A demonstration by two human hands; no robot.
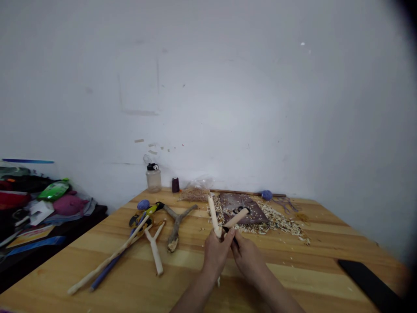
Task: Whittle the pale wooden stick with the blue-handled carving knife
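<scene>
In the head view, the peeled forked stick (213,215) lay above the table (293,265), its two prongs pointing away and spreading apart. The left hand (215,254) gripped it closed at the fork, while the right hand (249,261), angled inward, closed around a small black knife (235,241) just beside it.

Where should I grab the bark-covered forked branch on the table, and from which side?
Grip the single stem of the forked branch from above, coming in from the right as you face it. It lies flat, stem toward you, fork pointing away, and a peeled forked stick lies close on its left.
</scene>
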